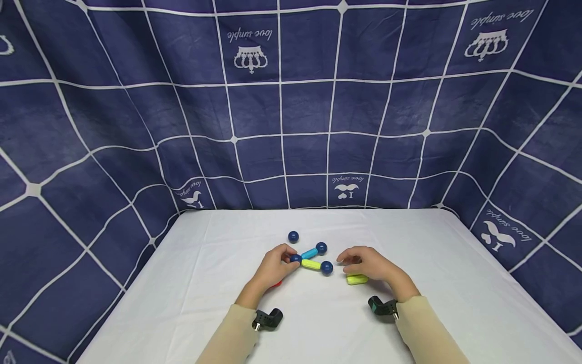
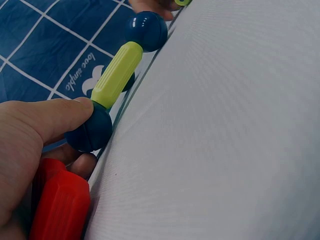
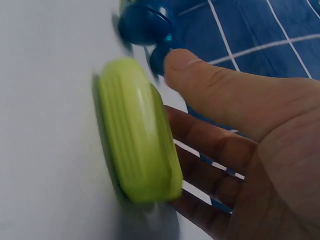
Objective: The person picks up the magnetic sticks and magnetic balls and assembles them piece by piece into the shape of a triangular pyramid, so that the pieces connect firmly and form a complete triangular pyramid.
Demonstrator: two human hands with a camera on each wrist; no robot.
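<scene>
My left hand (image 1: 272,267) pinches a dark blue ball (image 2: 90,131) between thumb and fingers. From that ball extend a yellow-green rod (image 1: 311,264) and a light blue rod (image 1: 309,253). Each rod has another dark blue ball at its far end, one ball (image 1: 326,268) toward my right hand and one ball (image 1: 321,247) farther back. A red ridged piece (image 2: 61,207) lies beside the left hand, mostly hidden under it in the head view. My right hand (image 1: 369,263), fingers loosely bent and empty, hovers over a second yellow-green rod (image 3: 140,132) on the table.
One loose dark blue ball (image 1: 293,236) sits farther back on the white-covered table (image 1: 218,303). A navy curtain (image 1: 304,106) with white grid lines rises behind the table and along both sides.
</scene>
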